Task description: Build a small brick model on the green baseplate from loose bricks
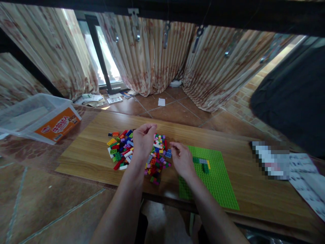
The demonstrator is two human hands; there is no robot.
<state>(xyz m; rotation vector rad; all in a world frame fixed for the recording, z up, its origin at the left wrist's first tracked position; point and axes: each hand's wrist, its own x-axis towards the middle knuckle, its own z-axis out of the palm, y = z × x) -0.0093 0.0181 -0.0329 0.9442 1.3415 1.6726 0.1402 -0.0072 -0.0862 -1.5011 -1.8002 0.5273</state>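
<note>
I am watching through one head-worn camera, which is facing forward and down from near above the left hand (144,141) and right hand (182,158), spanning the wooden surface (85,152) to the patterned curtains (152,57).

The bin (38,98) stands at far left. Right of it, on the table (83,152), lies the pile (127,145), then the plate (220,189), with a few bricks (205,167) on its far half. The left hand (144,140) is over the pile, the right hand (182,157) between pile and plate. Sheets (304,169) lie at far right. Behind the table, papers (91,99) lie on the floor (177,108) before the curtains (157,61)
</note>
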